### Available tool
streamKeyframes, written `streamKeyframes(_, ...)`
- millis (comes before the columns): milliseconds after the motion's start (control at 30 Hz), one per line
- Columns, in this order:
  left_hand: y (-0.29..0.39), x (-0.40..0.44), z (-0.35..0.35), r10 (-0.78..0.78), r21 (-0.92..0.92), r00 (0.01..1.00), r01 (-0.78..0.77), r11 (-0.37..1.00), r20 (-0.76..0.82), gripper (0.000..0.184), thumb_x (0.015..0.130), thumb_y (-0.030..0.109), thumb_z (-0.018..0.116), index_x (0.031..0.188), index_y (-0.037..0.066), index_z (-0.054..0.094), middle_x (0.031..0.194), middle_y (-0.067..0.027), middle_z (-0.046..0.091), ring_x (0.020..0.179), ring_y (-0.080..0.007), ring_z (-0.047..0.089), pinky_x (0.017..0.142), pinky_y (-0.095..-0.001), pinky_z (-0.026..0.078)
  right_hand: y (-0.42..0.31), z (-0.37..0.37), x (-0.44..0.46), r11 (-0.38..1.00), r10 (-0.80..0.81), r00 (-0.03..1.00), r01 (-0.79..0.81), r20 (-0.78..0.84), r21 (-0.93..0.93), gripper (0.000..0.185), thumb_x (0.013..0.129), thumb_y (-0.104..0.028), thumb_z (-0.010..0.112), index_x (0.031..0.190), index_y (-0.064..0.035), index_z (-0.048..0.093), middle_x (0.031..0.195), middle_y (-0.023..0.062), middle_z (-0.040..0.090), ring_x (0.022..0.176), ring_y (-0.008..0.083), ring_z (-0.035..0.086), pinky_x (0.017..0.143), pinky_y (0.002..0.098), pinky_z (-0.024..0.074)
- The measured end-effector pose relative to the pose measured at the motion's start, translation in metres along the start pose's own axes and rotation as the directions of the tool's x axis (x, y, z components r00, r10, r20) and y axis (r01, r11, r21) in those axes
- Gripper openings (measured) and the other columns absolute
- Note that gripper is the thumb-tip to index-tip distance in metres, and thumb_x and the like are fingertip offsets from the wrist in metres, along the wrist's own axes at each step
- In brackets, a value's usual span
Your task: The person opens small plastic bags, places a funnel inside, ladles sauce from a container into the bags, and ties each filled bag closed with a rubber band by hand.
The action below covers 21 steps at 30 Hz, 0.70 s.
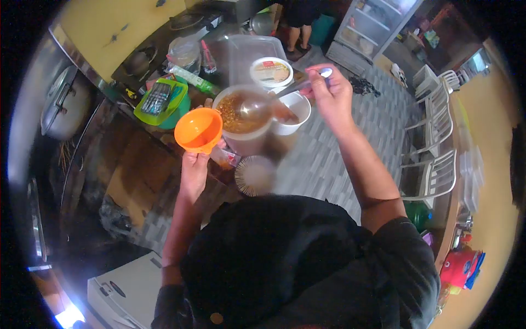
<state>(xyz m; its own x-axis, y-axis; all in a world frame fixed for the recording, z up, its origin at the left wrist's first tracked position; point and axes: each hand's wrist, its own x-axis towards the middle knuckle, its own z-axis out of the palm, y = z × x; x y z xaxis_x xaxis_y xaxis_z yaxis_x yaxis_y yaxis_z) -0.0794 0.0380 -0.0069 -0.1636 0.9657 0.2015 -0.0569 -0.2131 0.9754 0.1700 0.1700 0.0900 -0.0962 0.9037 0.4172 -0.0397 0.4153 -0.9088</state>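
My left hand [195, 170] is closed on the near edge of an orange bowl [193, 130], tilted so that its inside shows. With my right hand [331, 97] I grip the upper end of a ladle [289, 91]. The blurred ladle head lies over or in a large translucent tub [245, 143] of brown liquid with golden bits; I cannot tell how deep it sits. The orange bowl is just left of this tub. Right of the tub stands a white bucket [300, 122] with something reddish-brown inside. A round lidded container [271, 71] is behind them.
A green basket [147, 117] holding dark packets stands left. A ridged white round item [255, 176] lies near me, and a clear plastic box [255, 46] at the back. White chairs [438, 172] line the right wall. A person's legs [298, 38] show near the fridge [370, 27].
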Motion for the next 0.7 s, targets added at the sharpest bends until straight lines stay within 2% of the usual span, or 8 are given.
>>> streamKeyframes(67, -0.004, -0.001, -0.005, -0.073, -0.035, 0.997, 0.073, 0.997, -0.009, 0.022, 0.090, 0.012, 0.044, 0.106, 0.000, 0.054, 0.099, -0.0064, 0.059, 0.094, -0.0148, 0.055, 0.088, -0.0302, 0.040, -0.007, 0.006, -0.002, 0.995, 0.012, 1.000, -0.013, -0.020, -0.095, 0.011, 0.088, -0.010, 0.048, 0.092, -0.0010, 0.054, 0.077, 0.0048, 0.058, 0.059, 0.0090, 0.058, 0.053, 0.0211, 0.0485)
streamKeyframes(200, -0.013, -0.009, -0.012, -0.077, -0.068, 0.997, 0.075, 0.995, -0.022, 0.022, 0.090, 0.011, 0.045, 0.108, 0.000, 0.053, 0.103, -0.0065, 0.058, 0.095, -0.0146, 0.054, 0.087, -0.0289, 0.040, -0.007, 0.012, 0.003, 0.999, 0.035, 0.997, -0.037, -0.070, -0.025, 0.010, 0.088, -0.008, 0.048, 0.091, -0.0011, 0.054, 0.076, 0.0045, 0.058, 0.059, 0.0086, 0.059, 0.053, 0.0204, 0.0482)
streamKeyframes(267, -0.015, -0.013, -0.015, -0.024, 0.190, 0.996, 0.040, 0.981, -0.083, 0.023, 0.090, 0.011, 0.045, 0.109, 0.000, 0.052, 0.106, -0.0064, 0.057, 0.096, -0.0144, 0.053, 0.086, -0.0275, 0.040, -0.003, 0.016, 0.004, 0.987, 0.011, 0.999, -0.015, -0.030, -0.161, 0.009, 0.087, -0.007, 0.047, 0.090, -0.0012, 0.054, 0.076, 0.0042, 0.058, 0.060, 0.0088, 0.059, 0.053, 0.0204, 0.0482)
streamKeyframes(300, -0.022, -0.015, -0.018, -0.024, 0.191, 0.997, 0.039, 0.981, -0.080, 0.023, 0.090, 0.011, 0.045, 0.109, 0.000, 0.052, 0.106, -0.0064, 0.057, 0.096, -0.0144, 0.053, 0.086, -0.0275, 0.040, -0.005, 0.020, 0.003, 0.996, -0.022, 1.000, 0.021, -0.006, -0.088, 0.009, 0.087, -0.007, 0.047, 0.090, -0.0014, 0.053, 0.074, 0.0041, 0.058, 0.061, 0.0089, 0.059, 0.053, 0.0206, 0.0482)
streamKeyframes(367, -0.035, -0.017, -0.026, -0.090, 0.011, 0.994, 0.091, 0.996, -0.063, 0.024, 0.091, 0.012, 0.044, 0.111, 0.000, 0.050, 0.107, -0.0055, 0.056, 0.097, -0.0140, 0.053, 0.084, -0.0257, 0.039, -0.007, 0.023, 0.003, 0.997, -0.017, 1.000, 0.017, -0.009, -0.071, 0.009, 0.087, -0.008, 0.047, 0.090, -0.0017, 0.053, 0.073, 0.0040, 0.058, 0.061, 0.0088, 0.059, 0.053, 0.0207, 0.0481)
streamKeyframes(533, -0.030, -0.018, -0.028, -0.055, -0.067, 0.998, 0.055, 0.996, -0.003, 0.027, 0.091, 0.014, 0.044, 0.113, -0.001, 0.048, 0.107, -0.0070, 0.055, 0.098, -0.0164, 0.054, 0.087, -0.0293, 0.041, -0.006, 0.023, 0.003, 1.000, -0.019, 0.998, 0.020, 0.060, -0.022, 0.009, 0.088, -0.009, 0.047, 0.090, -0.0024, 0.054, 0.072, 0.0038, 0.058, 0.061, 0.0085, 0.059, 0.055, 0.0209, 0.0476)
streamKeyframes(600, -0.035, -0.017, -0.030, -0.024, -0.127, 1.000, 0.026, 0.992, 0.015, 0.028, 0.091, 0.015, 0.044, 0.114, -0.001, 0.047, 0.107, -0.0078, 0.055, 0.098, -0.0176, 0.054, 0.089, -0.0313, 0.042, -0.006, 0.026, -0.001, 0.990, 0.033, 0.986, -0.011, 0.161, -0.138, 0.010, 0.088, -0.009, 0.046, 0.091, -0.0026, 0.054, 0.072, 0.0034, 0.059, 0.062, 0.0084, 0.058, 0.055, 0.0208, 0.0468)
streamKeyframes(700, -0.038, -0.019, -0.030, -0.005, -0.177, 0.999, 0.012, 0.984, 0.037, 0.029, 0.091, 0.015, 0.043, 0.115, -0.002, 0.046, 0.108, -0.0097, 0.055, 0.099, -0.0197, 0.054, 0.092, -0.0359, 0.041, -0.003, 0.037, -0.007, 0.990, 0.003, 0.976, 0.027, 0.217, -0.135, 0.009, 0.087, -0.008, 0.048, 0.091, -0.0020, 0.054, 0.073, 0.0041, 0.060, 0.062, 0.0085, 0.058, 0.056, 0.0219, 0.0468)
